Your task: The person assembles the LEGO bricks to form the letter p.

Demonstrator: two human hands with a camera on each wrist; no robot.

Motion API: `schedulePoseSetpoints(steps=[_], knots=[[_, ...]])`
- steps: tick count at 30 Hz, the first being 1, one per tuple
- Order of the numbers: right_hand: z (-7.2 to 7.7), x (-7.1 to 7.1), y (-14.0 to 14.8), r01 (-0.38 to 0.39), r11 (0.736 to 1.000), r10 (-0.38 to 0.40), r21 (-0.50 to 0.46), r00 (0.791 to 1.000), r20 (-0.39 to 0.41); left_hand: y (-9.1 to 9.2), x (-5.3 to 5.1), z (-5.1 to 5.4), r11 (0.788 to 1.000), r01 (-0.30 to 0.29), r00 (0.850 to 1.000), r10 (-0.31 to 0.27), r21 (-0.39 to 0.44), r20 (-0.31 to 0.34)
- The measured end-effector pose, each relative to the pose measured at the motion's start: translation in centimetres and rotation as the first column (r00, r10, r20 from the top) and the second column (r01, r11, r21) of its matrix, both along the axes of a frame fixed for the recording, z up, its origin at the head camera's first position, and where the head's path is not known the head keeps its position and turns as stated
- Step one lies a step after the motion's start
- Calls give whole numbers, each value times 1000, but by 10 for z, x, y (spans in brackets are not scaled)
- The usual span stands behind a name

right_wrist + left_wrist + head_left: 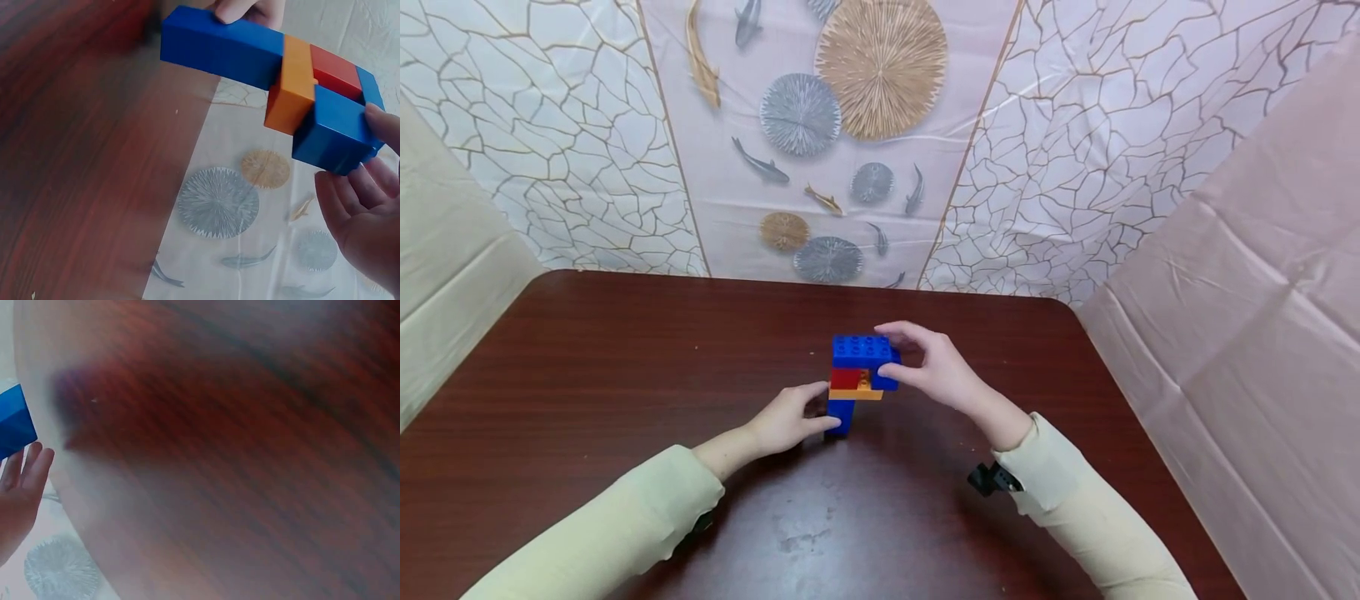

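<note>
A toy-brick build of blue, red and orange bricks is between my two hands. My left hand (786, 419) grips the long blue column (842, 414) at its lower end, thumb in front. Above that column are an orange brick (292, 81), a red brick (846, 379) and a studded blue brick (859, 352) on top. On the build's right side, my right hand (936, 367) pinches a blue brick (337, 125) between thumb and fingers. The left wrist view catches only a blue piece (15, 422) with fingertips below it. Whether the column's foot touches the table cannot be told.
The dark red-brown wooden table (587, 375) spreads beneath both hands. Behind it hangs a patterned cloth (1045, 150) with printed fish and round shapes. Plain pale cloth (1247, 333) borders the right side. A small black device (992, 479) is at the right wrist.
</note>
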State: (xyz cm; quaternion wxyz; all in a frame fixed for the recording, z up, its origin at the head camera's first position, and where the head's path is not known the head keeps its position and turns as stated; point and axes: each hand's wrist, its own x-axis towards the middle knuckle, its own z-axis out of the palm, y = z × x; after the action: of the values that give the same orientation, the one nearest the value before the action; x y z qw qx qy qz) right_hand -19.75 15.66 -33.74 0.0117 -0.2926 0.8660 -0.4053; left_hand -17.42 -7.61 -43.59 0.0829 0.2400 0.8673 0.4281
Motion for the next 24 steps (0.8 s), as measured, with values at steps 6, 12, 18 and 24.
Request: schedulePoseSetpoints(steps=[6,12,18,24], knots=[[4,-13,2,103,991,-105,-88,994,-16,7,4,9,996,-15,999,17,88,-27],[2,-33,2,193,971,-185,-139,980,68,16,10,15,987,-59,998,54,151,38],[-6,-53,3,311,939,-280,-147,940,195,24,17,15,976,-40,996,23,214,81],[-15,-66,1,331,936,-283,-122,911,301,30,20,13,975,-71,997,66,211,31]])
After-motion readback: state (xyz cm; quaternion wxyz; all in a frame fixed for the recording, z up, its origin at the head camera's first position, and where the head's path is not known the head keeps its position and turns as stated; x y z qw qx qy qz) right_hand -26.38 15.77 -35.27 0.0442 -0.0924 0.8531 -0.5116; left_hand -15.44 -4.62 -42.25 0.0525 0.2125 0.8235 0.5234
